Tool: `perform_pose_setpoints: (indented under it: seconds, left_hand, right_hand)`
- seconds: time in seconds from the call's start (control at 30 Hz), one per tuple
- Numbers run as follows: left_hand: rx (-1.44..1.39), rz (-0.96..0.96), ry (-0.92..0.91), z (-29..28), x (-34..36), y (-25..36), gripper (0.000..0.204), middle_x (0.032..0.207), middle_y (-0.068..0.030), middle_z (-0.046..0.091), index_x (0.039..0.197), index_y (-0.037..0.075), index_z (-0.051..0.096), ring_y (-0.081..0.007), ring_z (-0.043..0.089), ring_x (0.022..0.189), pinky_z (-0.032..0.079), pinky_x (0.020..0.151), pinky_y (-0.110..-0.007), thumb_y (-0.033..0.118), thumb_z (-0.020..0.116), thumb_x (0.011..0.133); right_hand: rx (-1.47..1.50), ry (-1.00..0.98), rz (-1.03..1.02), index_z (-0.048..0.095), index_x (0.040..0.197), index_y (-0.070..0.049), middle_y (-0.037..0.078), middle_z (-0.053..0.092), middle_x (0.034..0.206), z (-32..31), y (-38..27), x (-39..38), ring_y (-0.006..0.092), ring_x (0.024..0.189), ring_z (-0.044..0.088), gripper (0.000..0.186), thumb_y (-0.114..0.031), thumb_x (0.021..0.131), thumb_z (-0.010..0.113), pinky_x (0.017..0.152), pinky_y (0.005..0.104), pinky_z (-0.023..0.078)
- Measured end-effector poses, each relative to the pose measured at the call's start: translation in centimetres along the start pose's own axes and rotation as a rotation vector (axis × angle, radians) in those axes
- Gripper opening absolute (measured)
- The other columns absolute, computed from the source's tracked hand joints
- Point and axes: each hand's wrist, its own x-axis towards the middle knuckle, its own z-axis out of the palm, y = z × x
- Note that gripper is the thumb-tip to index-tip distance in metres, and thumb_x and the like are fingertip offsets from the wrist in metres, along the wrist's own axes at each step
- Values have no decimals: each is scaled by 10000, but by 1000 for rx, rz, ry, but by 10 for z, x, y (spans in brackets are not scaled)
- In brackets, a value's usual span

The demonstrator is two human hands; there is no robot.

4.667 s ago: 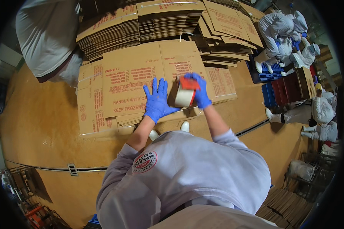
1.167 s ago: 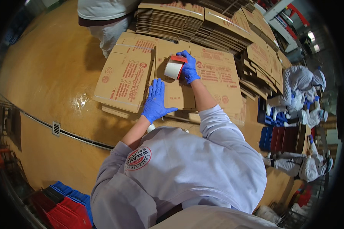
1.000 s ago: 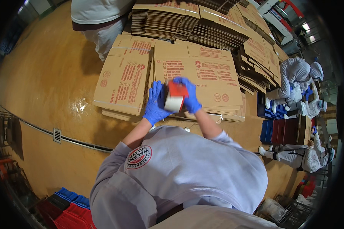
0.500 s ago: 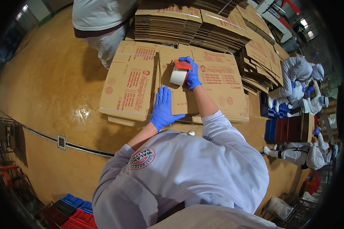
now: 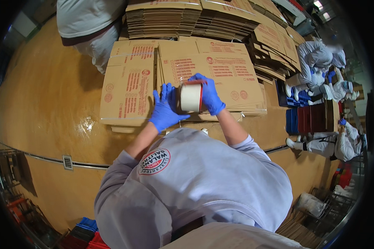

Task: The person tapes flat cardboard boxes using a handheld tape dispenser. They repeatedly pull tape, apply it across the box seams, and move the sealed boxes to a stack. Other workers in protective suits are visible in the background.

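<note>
Two flattened cardboard cartons, a left carton (image 5: 126,89) and a right carton (image 5: 228,70), lie side by side on low piles in front of me, red print facing up. Gripped in my blue-gloved right hand (image 5: 211,96) is a red hand-held tape dispenser (image 5: 191,98) with a wide whitish roll, above the near part of the right carton. My left hand (image 5: 166,108), also blue-gloved, is open at the seam between the cartons. Its thumb points toward the dispenser. The dispenser and hand hide part of the cardboard beneath.
Tall stacks of flat cartons (image 5: 162,23) stand behind. A person in white (image 5: 91,25) stands at the far left. Several people in white work at the right beside blue crates (image 5: 291,120). A floor drain (image 5: 67,162) lies left; blue and red crates (image 5: 87,226) sit lower left.
My right hand has brought the tape dispenser nearer to me and slightly left, turning the roll's side upright. My left hand has shifted left, its fingers more bent. The whole view has moved a little.
</note>
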Motion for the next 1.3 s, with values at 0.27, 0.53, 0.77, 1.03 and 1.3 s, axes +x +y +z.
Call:
perform_pose_setpoints:
  seconds: [0.27,0.53,0.77,1.03,1.3]
  left_hand:
    - [-445,187,36,9,143,-74,485,1325,-56,320,1257,197,364,-267,202,1261,193,975,-519,205,467,783]
    - [214,69,99,23,161,-58,539,1387,51,188,1307,243,275,-212,91,1296,45,966,-606,354,421,801]
    - [297,226,225,31,142,26,631,1382,-142,145,1311,112,260,-300,71,1289,79,939,-626,487,361,814]
    - [352,436,-164,29,49,110,659,1314,-243,221,1307,121,255,-397,219,1216,243,940,-511,245,562,738]
    - [291,442,481,-191,129,119,427,890,-50,576,1078,207,547,-206,532,862,358,861,-399,39,578,687]
  right_hand:
    - [-445,-231,22,589,815,30,247,579,762,-9,35,85,369,724,573,423,-375,711,530,610,355,460]
    - [-34,-247,439,577,957,-3,126,620,785,-26,67,51,232,709,621,373,-320,773,508,564,316,501]
    - [-527,393,-202,460,1121,-69,77,517,1088,-141,84,-54,189,956,511,325,-174,821,528,839,293,418]
    - [737,1047,-72,466,1133,-29,88,512,1092,-275,186,-232,172,968,485,346,-185,830,525,892,293,356]
    - [809,1003,11,519,1060,-38,82,530,1051,-279,211,-250,191,988,486,292,-194,813,543,908,337,350]
